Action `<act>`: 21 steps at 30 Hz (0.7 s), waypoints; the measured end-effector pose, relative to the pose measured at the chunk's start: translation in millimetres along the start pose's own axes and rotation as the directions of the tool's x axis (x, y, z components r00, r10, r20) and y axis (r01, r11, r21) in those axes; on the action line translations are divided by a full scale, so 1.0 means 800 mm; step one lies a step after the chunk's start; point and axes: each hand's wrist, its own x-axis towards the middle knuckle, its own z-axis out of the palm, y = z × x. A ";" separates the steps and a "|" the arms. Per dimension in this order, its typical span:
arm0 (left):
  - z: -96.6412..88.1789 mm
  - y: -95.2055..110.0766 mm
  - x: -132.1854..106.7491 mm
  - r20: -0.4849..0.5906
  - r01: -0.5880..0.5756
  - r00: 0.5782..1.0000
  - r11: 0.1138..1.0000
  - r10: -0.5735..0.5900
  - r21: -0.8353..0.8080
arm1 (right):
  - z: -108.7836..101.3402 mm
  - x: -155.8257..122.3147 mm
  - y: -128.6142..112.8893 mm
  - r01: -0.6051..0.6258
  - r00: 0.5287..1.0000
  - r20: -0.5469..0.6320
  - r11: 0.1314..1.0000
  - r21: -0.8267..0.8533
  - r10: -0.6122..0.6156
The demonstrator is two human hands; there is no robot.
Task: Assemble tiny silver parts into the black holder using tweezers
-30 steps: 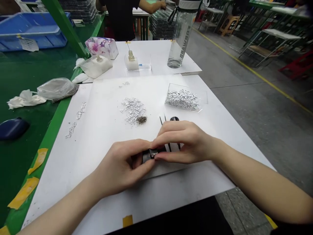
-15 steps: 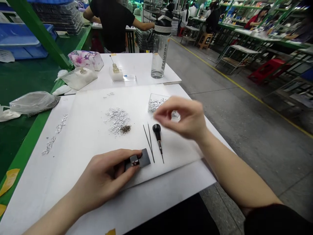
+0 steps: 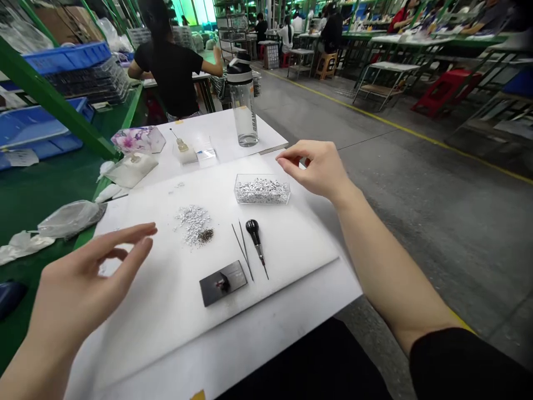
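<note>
A black rectangular pad (image 3: 222, 283) lies on a white foam sheet (image 3: 145, 316), with a small dark-and-pink piece on it. Neither hand touches it. My left hand (image 3: 89, 278) hovers open above the sheet's left side, nearest the loose silver pieces (image 3: 192, 224) and a small dark heap (image 3: 205, 236). My right hand (image 3: 312, 169) is raised at the far right edge of the sheet, past a clear box of silver pieces (image 3: 262, 190). Fine tweezers (image 3: 242, 250) and a black-handled awl (image 3: 254, 236) lie side by side next to the pad. Neither hand shows anything held.
A water bottle (image 3: 241, 105), a small bottle in a clear holder (image 3: 182, 150) and a floral tissue box (image 3: 137, 140) stand at the far end. A plastic bag (image 3: 70, 218) lies on the green bench at left. Concrete floor lies right; a person in black (image 3: 170, 72) stands beyond.
My left hand has let go of the black pad and moved left. My right hand has moved farther back and right, past the clear box. The view has tilted upward.
</note>
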 end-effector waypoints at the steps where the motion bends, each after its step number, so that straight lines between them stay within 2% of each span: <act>1: 0.004 -0.008 0.011 0.036 0.000 0.999 0.997 -0.003 0.071 | 0.005 -0.001 -0.007 0.031 0.999 -0.029 0.999 0.020 -0.030; 5: 0.039 -0.036 0.032 0.148 -0.115 0.984 0.987 0.098 0.114 | 0.030 -0.014 -0.045 0.207 0.978 -0.027 0.968 0.143 -0.206; 8: 0.063 -0.051 0.028 0.227 -0.187 0.962 0.973 0.153 0.138 | 0.051 -0.032 -0.070 0.331 0.937 0.032 0.910 0.249 -0.349; 11: 0.069 -0.055 0.020 0.253 -0.218 0.951 0.964 0.175 0.155 | 0.068 -0.047 -0.084 0.401 0.892 0.079 0.860 0.315 -0.444; 15: 0.067 -0.052 0.016 0.176 -0.238 0.962 0.958 0.209 0.160 | 0.080 -0.056 -0.093 0.428 0.863 0.116 0.834 0.348 -0.492; 21: 0.071 -0.051 0.019 0.043 -0.218 0.976 0.971 0.215 0.099 | 0.083 -0.058 -0.105 0.434 0.853 0.117 0.816 0.383 -0.508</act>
